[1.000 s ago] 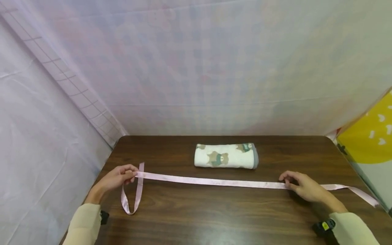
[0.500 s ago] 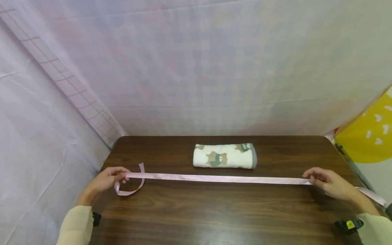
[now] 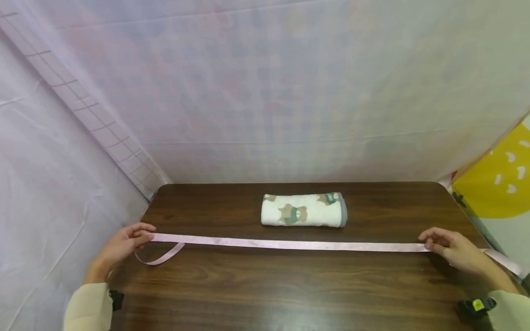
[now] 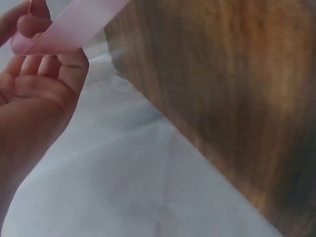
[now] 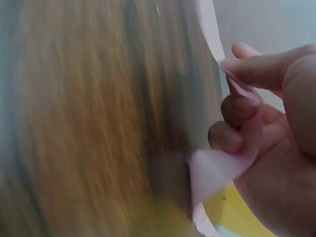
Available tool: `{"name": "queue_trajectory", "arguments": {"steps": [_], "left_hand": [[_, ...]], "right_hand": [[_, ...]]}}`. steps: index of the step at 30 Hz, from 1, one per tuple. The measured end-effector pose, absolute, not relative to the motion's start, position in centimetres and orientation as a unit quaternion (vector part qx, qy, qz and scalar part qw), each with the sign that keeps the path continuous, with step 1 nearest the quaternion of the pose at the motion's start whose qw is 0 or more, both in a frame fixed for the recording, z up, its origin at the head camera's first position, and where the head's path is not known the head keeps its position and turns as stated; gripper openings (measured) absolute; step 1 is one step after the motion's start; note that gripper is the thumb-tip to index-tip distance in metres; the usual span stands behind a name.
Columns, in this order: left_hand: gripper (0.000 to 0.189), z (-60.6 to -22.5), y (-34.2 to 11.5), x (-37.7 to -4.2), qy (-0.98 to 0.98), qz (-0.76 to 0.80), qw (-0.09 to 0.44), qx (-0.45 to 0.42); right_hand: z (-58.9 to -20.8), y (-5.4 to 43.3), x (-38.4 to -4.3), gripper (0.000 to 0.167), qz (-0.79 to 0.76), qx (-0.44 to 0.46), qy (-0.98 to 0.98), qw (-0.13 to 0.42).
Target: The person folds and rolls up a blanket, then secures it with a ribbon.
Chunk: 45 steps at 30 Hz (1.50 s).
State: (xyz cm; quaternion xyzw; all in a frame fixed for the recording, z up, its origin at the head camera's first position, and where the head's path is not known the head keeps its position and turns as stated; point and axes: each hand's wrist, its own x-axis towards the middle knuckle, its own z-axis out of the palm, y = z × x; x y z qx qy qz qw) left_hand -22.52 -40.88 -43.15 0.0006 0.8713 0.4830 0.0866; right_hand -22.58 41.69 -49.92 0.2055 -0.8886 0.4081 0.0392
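Ribbon (image 3: 290, 244) pinched by left hand (image 3: 120, 247) and right hand (image 3: 459, 249); only right wrist view shows it curling inside grip.

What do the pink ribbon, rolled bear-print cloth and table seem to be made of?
Pink ribbon: probably satin-type fabric, smooth, with a soft sheen.
Rolled cloth: matte, soft-looking textile, perhaps cotton or fleece; folds and a rounded edge suggest this.
Table: wood or wood-look laminate; brown grain and a glossy reflection show.
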Motion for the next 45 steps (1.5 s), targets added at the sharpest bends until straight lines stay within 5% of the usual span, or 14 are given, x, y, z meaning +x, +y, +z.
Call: {"name": "queue_trajectory", "arguments": {"steps": [7,16,30,45], "left_hand": [[0.029,-44.5,-40.6,-22.7,0.885,0.460,0.066,-0.039],[0.027,-46.4,-40.9,-22.8,0.886,0.454,0.060,-0.075],[0.028,-45.8,-38.7,-23.1,0.956,0.292,-0.015,0.016],[0.042,-45.1,-26.8,-27.1,0.956,0.256,-0.011,0.145]], "right_hand": [[-49.4,38.2,-23.1,0.016,0.402,0.142,-0.903,0.047],[-48.0,35.4,-23.1,0.013,0.551,0.047,-0.832,-0.044],[-48.6,37.3,-23.7,0.014,0.281,0.091,-0.954,0.051],[-46.5,26.0,-26.6,0.043,0.239,0.263,-0.926,0.124]]}}
